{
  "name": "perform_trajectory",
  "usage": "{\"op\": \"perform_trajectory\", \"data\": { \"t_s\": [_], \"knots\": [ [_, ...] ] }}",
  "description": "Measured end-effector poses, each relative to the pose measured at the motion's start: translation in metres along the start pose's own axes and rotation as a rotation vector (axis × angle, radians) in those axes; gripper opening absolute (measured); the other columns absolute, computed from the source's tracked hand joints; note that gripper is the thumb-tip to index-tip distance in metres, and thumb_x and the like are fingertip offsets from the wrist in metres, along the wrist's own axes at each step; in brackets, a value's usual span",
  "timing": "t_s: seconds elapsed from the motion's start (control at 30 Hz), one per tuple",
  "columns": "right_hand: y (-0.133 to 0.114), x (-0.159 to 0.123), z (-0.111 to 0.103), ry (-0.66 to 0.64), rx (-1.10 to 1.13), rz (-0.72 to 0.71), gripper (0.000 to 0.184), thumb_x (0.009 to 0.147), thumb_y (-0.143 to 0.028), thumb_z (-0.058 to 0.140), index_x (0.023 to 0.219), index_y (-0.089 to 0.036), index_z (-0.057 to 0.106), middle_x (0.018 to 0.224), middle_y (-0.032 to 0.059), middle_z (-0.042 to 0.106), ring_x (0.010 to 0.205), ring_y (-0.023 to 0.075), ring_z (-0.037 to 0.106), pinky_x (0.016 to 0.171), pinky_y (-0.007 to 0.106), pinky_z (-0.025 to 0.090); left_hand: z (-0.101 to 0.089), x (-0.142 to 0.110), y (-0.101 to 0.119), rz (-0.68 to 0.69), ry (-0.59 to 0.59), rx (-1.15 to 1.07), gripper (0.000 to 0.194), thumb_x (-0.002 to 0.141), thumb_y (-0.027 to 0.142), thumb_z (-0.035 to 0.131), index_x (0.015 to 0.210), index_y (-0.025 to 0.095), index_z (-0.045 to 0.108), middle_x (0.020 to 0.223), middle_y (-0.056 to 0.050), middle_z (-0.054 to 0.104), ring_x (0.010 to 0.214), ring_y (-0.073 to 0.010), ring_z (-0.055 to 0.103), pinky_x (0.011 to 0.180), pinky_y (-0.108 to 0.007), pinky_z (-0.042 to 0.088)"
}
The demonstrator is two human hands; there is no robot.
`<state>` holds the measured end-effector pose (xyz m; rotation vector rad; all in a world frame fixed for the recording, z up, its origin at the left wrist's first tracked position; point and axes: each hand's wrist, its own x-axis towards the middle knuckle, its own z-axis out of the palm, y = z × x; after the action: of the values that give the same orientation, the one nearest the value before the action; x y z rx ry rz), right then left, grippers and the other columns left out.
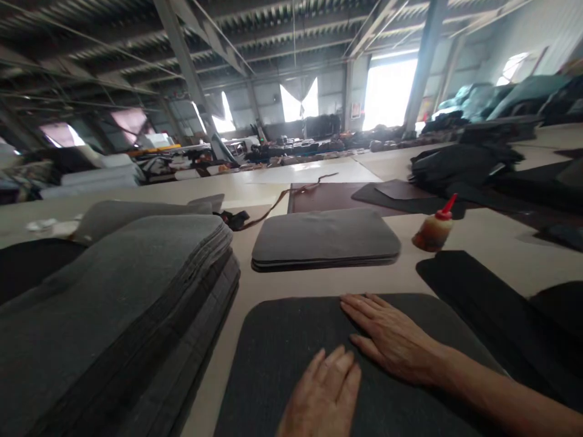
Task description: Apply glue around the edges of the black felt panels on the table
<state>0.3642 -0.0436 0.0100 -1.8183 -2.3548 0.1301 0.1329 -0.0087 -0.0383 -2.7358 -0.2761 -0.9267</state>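
Note:
A dark grey sheet [268, 358] with rounded corners, like felt or fabric, lies flat on the table in front of me. My right hand [387, 334] rests flat on its far half, fingers stretched out toward the left. Nearer to me, my left hand [324, 391] lies on the same sheet, its fingers extended and slightly bent. Neither hand grips anything. Just beyond the sheet sits a short stack of grey rounded pieces [325, 237]. A glue bottle [433, 232] with a red nozzle stands, tilted in view, to the right of that stack.
A tall stack of grey sheets [136, 279] fills the left side. Dark strips of material [483, 303] lie at the right. Behind are a brown board [328, 197], a thin cord [277, 203] and a heap of dark cloth [460, 164] on the pale table [246, 282].

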Motion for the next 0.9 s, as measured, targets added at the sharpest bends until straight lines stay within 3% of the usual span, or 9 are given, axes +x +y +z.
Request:
{"op": "perform_trajectory", "data": {
  "t_s": [0.17,0.27,0.37,0.43,0.47,0.57,0.77,0.83,0.9],
  "knots": [
    [0.013,0.005,0.006,0.072,0.014,0.106,0.066,0.104,-0.050,0.040,0.154,-0.008,0.039,0.160,0.0155,0.032,0.148,0.0309,0.027,0.122,0.057,0.025,-0.006,0.001,-0.003,-0.012,-0.043,-0.050,0.072,0.092,0.074,0.042,0.130,0.015,0.059,0.128,-0.007,0.068,0.129,-0.0197,0.056,0.113,-0.031,0.043],
    [0.012,-0.013,0.001,0.116,0.075,0.062,0.058,0.105,-0.050,0.039,0.153,-0.017,0.045,0.162,0.0110,0.030,0.150,0.0305,0.021,0.121,0.056,0.028,-0.015,0.005,-0.008,-0.001,-0.060,-0.087,0.069,0.093,0.071,0.044,0.130,0.014,0.059,0.127,-0.007,0.069,0.124,-0.0189,0.060,0.109,-0.029,0.047],
    [0.002,-0.034,-0.007,0.084,0.116,-0.047,0.047,0.104,-0.048,0.046,0.145,-0.026,0.054,0.158,0.0081,0.036,0.147,0.0312,0.026,0.117,0.054,0.035,-0.017,0.006,-0.004,0.039,-0.015,-0.176,0.038,0.100,0.045,0.051,0.124,0.019,0.063,0.117,-0.002,0.073,0.118,-0.0161,0.064,0.110,-0.029,0.048],
    [-0.003,-0.041,-0.009,0.068,0.116,-0.063,0.041,0.103,-0.045,0.050,0.139,-0.027,0.059,0.148,0.0099,0.047,0.138,0.0313,0.038,0.113,0.053,0.039,-0.009,0.004,0.004,0.052,0.106,-0.248,0.017,0.099,0.029,0.053,0.105,0.024,0.068,0.102,0.003,0.076,0.104,-0.0109,0.070,0.104,-0.023,0.051],
    [-0.005,-0.041,-0.008,0.068,0.116,-0.050,0.039,0.103,-0.043,0.050,0.137,-0.027,0.060,0.142,0.0104,0.052,0.132,0.0306,0.044,0.110,0.053,0.041,-0.003,0.003,0.009,0.062,0.135,-0.285,0.015,0.100,0.027,0.054,0.097,0.025,0.068,0.097,0.005,0.076,0.096,-0.0086,0.071,0.097,-0.019,0.053],
    [-0.004,-0.034,-0.005,0.073,0.124,-0.009,0.033,0.104,-0.038,0.050,0.133,-0.029,0.062,0.128,0.0092,0.057,0.117,0.0281,0.051,0.102,0.052,0.044,0.015,-0.001,0.019,0.074,0.159,-0.372,0.025,0.101,0.038,0.053,0.086,0.023,0.066,0.087,0.004,0.076,0.080,-0.0061,0.072,0.074,-0.013,0.055],
    [0.002,-0.024,0.002,0.099,0.097,0.017,0.033,0.104,-0.036,0.048,0.133,-0.026,0.060,0.125,0.0096,0.056,0.109,0.0276,0.051,0.095,0.050,0.044,0.019,0.001,0.016,0.058,0.200,-0.448,0.028,0.104,0.038,0.047,0.089,0.021,0.063,0.079,0.008,0.075,0.080,-0.0042,0.071,0.083,-0.009,0.051],
    [0.004,-0.022,0.003,0.116,0.081,0.030,0.035,0.105,-0.039,0.046,0.134,-0.025,0.060,0.124,0.0103,0.056,0.106,0.0274,0.051,0.093,0.049,0.044,0.015,0.002,0.013,0.080,0.169,-0.458,0.033,0.106,0.039,0.041,0.088,0.022,0.063,0.079,0.009,0.075,0.080,-0.0044,0.071,0.081,-0.009,0.051],
    [0.005,-0.018,0.003,0.128,0.061,0.031,0.037,0.106,-0.040,0.043,0.134,-0.023,0.060,0.120,0.0107,0.056,0.103,0.0273,0.051,0.091,0.049,0.044,0.011,0.002,0.011,0.128,0.061,-0.460,0.034,0.107,0.037,0.039,0.089,0.023,0.064,0.082,0.009,0.075,0.083,-0.0048,0.071,0.081,-0.011,0.051]
  ]
}}
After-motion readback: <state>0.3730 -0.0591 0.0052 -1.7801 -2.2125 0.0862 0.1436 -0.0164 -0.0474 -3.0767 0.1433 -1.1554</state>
